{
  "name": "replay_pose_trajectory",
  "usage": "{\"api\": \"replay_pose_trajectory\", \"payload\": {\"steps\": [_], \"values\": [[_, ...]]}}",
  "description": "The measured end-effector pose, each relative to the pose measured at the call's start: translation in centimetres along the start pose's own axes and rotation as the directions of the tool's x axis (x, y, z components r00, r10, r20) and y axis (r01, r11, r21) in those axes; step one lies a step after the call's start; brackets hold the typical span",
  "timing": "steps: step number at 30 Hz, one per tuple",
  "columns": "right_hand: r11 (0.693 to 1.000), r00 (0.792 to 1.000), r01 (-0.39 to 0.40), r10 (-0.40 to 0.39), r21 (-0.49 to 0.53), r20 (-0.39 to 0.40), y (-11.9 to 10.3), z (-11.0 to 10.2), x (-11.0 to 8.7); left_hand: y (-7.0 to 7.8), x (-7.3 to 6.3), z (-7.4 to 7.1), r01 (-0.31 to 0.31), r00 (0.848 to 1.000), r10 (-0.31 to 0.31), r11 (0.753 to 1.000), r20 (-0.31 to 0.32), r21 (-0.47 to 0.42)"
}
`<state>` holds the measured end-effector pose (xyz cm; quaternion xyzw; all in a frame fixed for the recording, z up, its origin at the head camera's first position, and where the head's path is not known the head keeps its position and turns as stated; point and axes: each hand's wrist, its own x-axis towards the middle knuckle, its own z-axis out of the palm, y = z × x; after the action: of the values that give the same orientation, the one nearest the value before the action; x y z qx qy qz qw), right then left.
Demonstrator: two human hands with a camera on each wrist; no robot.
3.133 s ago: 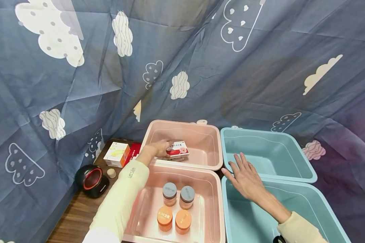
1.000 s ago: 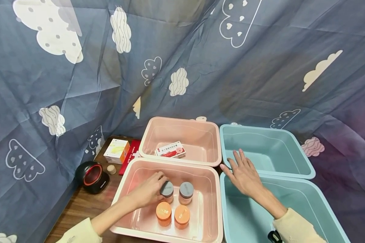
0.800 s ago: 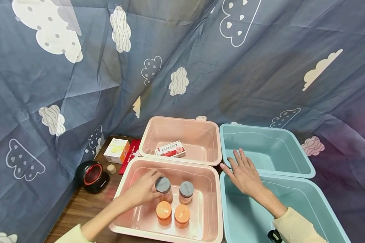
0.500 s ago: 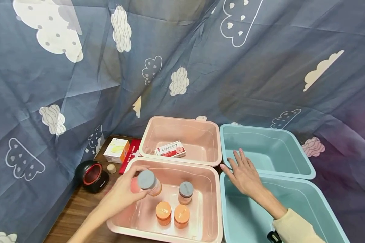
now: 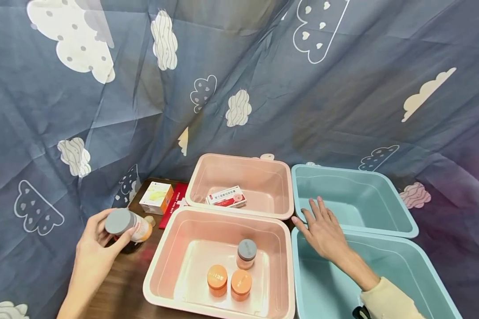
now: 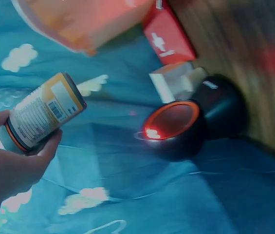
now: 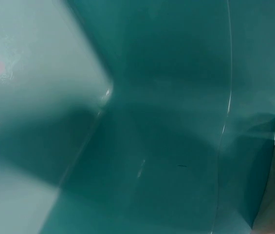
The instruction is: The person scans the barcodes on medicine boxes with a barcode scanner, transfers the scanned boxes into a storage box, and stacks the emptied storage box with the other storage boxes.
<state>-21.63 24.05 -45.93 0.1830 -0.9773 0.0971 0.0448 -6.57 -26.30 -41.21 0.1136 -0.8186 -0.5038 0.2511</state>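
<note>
My left hand (image 5: 93, 250) grips a grey-lidded bottle (image 5: 128, 225), tilted, its lid toward the palm. A barcode shows on its white and orange label in the left wrist view, where thumb and fingers wrap the lid end of the bottle (image 6: 45, 112). Facing the bottle's base there is a black tabletop scanner (image 6: 222, 105) with a red-lit round window; in the head view the bottle and hand hide most of it. My right hand (image 5: 325, 237) lies with fingers spread over the rims where the two blue bins meet.
The near pink bin (image 5: 175, 266) holds a grey-lidded jar (image 5: 246, 253) and two orange-lidded jars (image 5: 217, 280). A medicine box (image 5: 226, 196) lies in the far pink bin (image 5: 259, 165). Left of it are a red first aid kit (image 5: 175, 204) and a white-orange box (image 5: 156, 197). Blue bins (image 5: 367, 173) stand right.
My left hand left the medicine box in the far pink bin, took a grey-lidded bottle from the near pink bin and carried it left to the scanner. The right hand stayed in place.
</note>
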Motion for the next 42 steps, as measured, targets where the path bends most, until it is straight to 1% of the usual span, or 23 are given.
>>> {"api": "replay_pose_trajectory", "payload": {"steps": [2,5,8,11,14,19,23,27,30,33,36,39,40,42], "values": [[1.0,1.0,-0.005,0.005,0.001,0.01,-0.1,0.0,-0.1,-1.2,0.4,-0.1,0.079,0.997,-0.078,0.996,-0.018,0.046],[1.0,1.0,-0.003,0.003,-0.003,0.019,-0.2,0.0,-0.2,-3.0,0.9,0.2,0.154,0.988,-0.153,0.984,-0.018,0.088],[1.0,1.0,-0.002,0.002,0.016,0.026,-0.4,-0.1,-0.3,-4.4,1.4,0.5,0.204,0.979,-0.204,0.975,-0.01,0.091],[0.998,1.0,0.011,-0.011,0.066,0.008,-0.2,0.3,-0.3,-5.2,1.5,0.7,0.233,0.972,-0.234,0.971,0.006,0.06],[0.996,1.0,0.024,-0.023,0.09,-0.003,0.0,0.3,-0.4,-5.6,1.7,0.8,0.229,0.973,-0.23,0.972,0.018,0.054],[0.997,0.999,0.013,-0.016,0.078,0.04,-0.1,-0.3,-0.3,-6.1,2.0,0.9,0.225,0.973,-0.229,0.97,0.033,0.088],[0.996,0.998,0.007,-0.013,0.091,0.06,-0.4,-0.7,-0.1,-6.6,2.1,0.9,0.219,0.974,-0.224,0.969,0.04,0.111],[0.992,0.999,0.02,-0.026,0.128,0.048,-0.9,-0.9,-0.3,-6.8,2.1,1.0,0.212,0.975,-0.219,0.969,0.048,0.125],[0.988,0.999,0.039,-0.042,0.151,0.021,-0.9,-0.6,-0.6,-6.9,2.3,1.1,0.201,0.977,-0.209,0.972,0.053,0.118],[0.991,0.999,0.029,-0.033,0.134,0.03,-0.9,-0.7,-0.7,-7.0,2.5,1.2,0.185,0.98,-0.192,0.977,0.059,0.103],[0.994,0.998,0.022,-0.028,0.106,0.051,-1.0,-0.7,-0.7,-7.1,2.6,1.5,0.167,0.983,-0.175,0.978,0.059,0.122],[0.995,0.998,0.016,-0.022,0.094,0.061,-0.9,-0.8,-0.7,-7.1,2.7,1.9,0.159,0.986,-0.167,0.971,0.029,0.18],[0.996,0.998,0.014,-0.02,0.091,0.062,-0.9,-0.8,-0.7,-7.1,2.7,2.1,0.156,0.987,-0.162,0.966,0.012,0.204],[0.996,0.998,0.009,-0.014,0.086,0.06,-1.0,-0.9,-0.8,-7.0,2.6,2.4,0.172,0.985,-0.17,0.951,-0.033,0.256]]}}
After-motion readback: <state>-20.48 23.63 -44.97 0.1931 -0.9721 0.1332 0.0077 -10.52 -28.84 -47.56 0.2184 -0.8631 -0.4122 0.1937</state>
